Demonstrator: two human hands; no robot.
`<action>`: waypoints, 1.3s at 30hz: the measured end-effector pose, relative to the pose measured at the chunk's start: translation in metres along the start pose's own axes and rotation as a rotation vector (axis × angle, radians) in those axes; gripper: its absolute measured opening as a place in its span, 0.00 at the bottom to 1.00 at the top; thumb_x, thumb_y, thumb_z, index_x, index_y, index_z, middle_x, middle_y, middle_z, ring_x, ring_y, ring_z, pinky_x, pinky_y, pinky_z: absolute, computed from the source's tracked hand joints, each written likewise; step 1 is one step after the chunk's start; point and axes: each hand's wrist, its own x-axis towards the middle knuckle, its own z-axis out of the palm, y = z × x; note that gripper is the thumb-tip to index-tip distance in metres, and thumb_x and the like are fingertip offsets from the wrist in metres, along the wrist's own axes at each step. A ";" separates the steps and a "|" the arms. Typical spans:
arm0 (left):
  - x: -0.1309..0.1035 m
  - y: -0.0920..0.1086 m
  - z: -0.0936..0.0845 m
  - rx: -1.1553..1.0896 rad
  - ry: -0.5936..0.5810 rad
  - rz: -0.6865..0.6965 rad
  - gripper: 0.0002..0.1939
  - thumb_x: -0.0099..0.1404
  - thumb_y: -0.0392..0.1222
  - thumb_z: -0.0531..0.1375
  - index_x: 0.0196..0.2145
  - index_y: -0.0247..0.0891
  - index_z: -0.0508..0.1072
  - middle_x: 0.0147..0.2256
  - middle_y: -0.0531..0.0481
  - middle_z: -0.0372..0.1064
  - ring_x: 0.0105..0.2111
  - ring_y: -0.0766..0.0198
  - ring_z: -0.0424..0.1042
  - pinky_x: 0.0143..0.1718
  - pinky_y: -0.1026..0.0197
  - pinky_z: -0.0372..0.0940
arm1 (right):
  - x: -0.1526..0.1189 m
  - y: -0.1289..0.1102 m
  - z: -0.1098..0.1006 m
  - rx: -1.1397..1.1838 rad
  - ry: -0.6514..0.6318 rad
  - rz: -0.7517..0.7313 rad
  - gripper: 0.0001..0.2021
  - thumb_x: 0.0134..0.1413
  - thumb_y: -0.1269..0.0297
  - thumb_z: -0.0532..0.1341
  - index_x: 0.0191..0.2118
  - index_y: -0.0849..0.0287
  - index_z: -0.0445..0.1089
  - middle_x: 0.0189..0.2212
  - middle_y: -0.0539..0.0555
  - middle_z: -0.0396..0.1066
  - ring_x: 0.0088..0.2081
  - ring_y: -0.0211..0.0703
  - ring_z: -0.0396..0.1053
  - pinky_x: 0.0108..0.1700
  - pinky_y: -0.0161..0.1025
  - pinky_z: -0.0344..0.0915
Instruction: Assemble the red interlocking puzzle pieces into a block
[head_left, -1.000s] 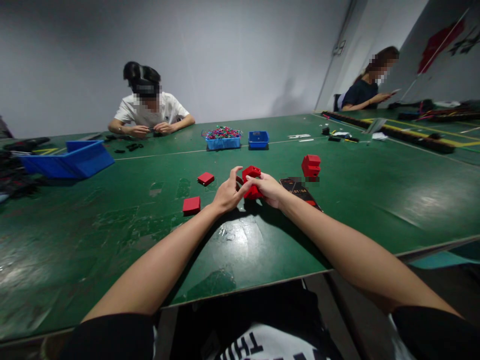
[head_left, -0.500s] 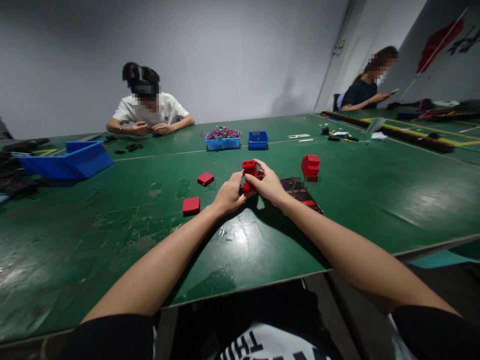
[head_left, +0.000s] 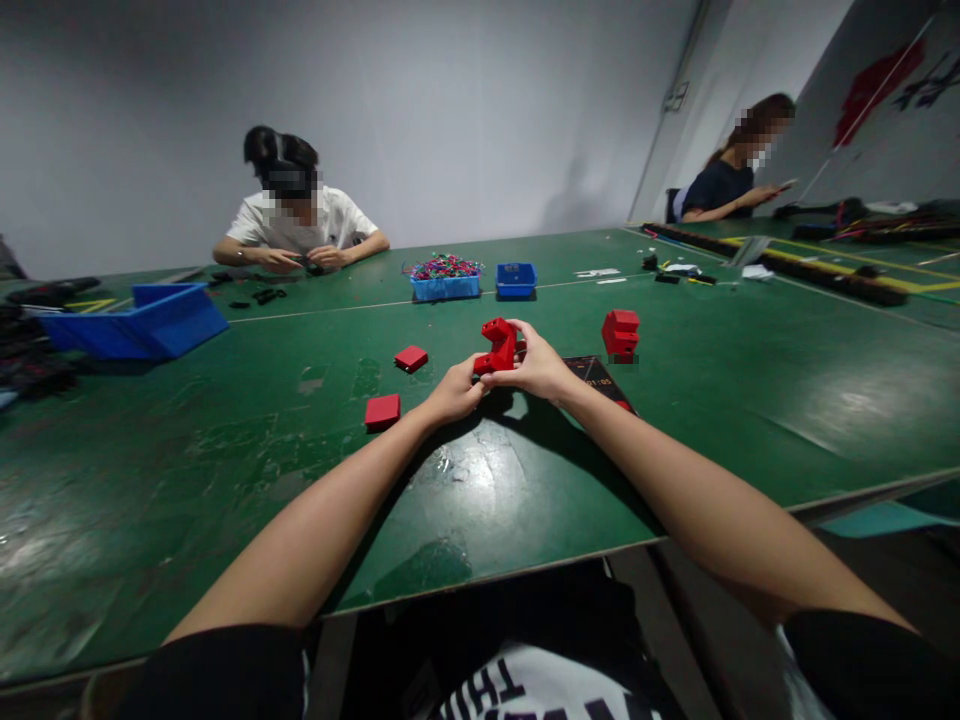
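A red angular block (head_left: 498, 345) with a notch in its side and small holes in its top is held just above the green table, between both hands. My right hand (head_left: 534, 366) grips it from the right, thumb below and fingers behind. At its lower left end, my left hand (head_left: 457, 390) pinches it; some of those fingertips are hidden. Left of the hands lie two flat red square pieces, one nearer piece (head_left: 383, 411) and one farther piece (head_left: 411, 359). Another red chunky block (head_left: 621, 334) stands to the right. A dark phone (head_left: 600, 378) showing timer digits lies partly behind my right wrist.
On the green table (head_left: 720, 400) a blue tray of colourful wires (head_left: 447, 278) stands beside a small blue bin (head_left: 516, 281). A large blue bin (head_left: 142, 322) sits at left. One person (head_left: 304, 225) works across the table; another person (head_left: 731, 185) sits at far right holding a phone.
The red block has been turned and tilted to the left in my hands. My left hand has slid slightly down to its lower end. Across the table, the person's hands have shifted.
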 end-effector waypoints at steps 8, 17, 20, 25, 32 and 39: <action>-0.001 0.004 0.001 -0.001 0.032 0.025 0.31 0.70 0.64 0.45 0.46 0.32 0.71 0.35 0.45 0.74 0.34 0.59 0.72 0.38 0.59 0.66 | -0.005 -0.017 0.006 0.377 0.073 0.275 0.39 0.36 0.62 0.76 0.55 0.61 0.59 0.40 0.56 0.76 0.38 0.42 0.76 0.41 0.38 0.74; -0.003 0.016 -0.001 -0.061 0.075 -0.041 0.27 0.70 0.62 0.49 0.49 0.35 0.68 0.35 0.48 0.73 0.33 0.62 0.72 0.39 0.60 0.66 | 0.000 -0.022 0.005 0.730 0.000 0.416 0.10 0.52 0.65 0.69 0.38 0.63 0.70 0.32 0.54 0.76 0.29 0.34 0.73 0.31 0.28 0.71; -0.003 0.017 -0.002 -0.060 0.088 -0.064 0.28 0.70 0.64 0.47 0.47 0.37 0.68 0.37 0.48 0.74 0.36 0.61 0.73 0.40 0.59 0.66 | -0.001 -0.023 0.005 0.718 -0.001 0.420 0.11 0.52 0.64 0.70 0.38 0.62 0.70 0.31 0.53 0.76 0.28 0.34 0.72 0.31 0.29 0.71; -0.003 0.013 -0.002 -0.098 0.147 -0.142 0.33 0.66 0.67 0.50 0.56 0.37 0.62 0.45 0.43 0.75 0.41 0.56 0.75 0.46 0.54 0.67 | -0.005 -0.023 0.007 0.698 0.003 0.360 0.28 0.40 0.73 0.73 0.48 0.58 0.63 0.38 0.53 0.76 0.36 0.38 0.76 0.39 0.35 0.74; -0.001 0.010 0.002 -0.127 0.111 -0.041 0.55 0.53 0.57 0.69 0.67 0.36 0.44 0.53 0.36 0.71 0.49 0.50 0.75 0.51 0.49 0.68 | -0.006 -0.014 0.003 0.515 -0.136 0.299 0.47 0.30 0.79 0.71 0.60 0.55 0.53 0.37 0.50 0.72 0.36 0.42 0.75 0.42 0.43 0.74; -0.001 0.004 0.005 -0.078 0.154 -0.022 0.63 0.49 0.53 0.72 0.69 0.32 0.38 0.57 0.29 0.65 0.54 0.46 0.71 0.55 0.44 0.66 | -0.007 -0.018 -0.003 0.499 -0.263 0.294 0.54 0.27 0.81 0.71 0.63 0.52 0.49 0.40 0.50 0.71 0.39 0.43 0.74 0.44 0.44 0.74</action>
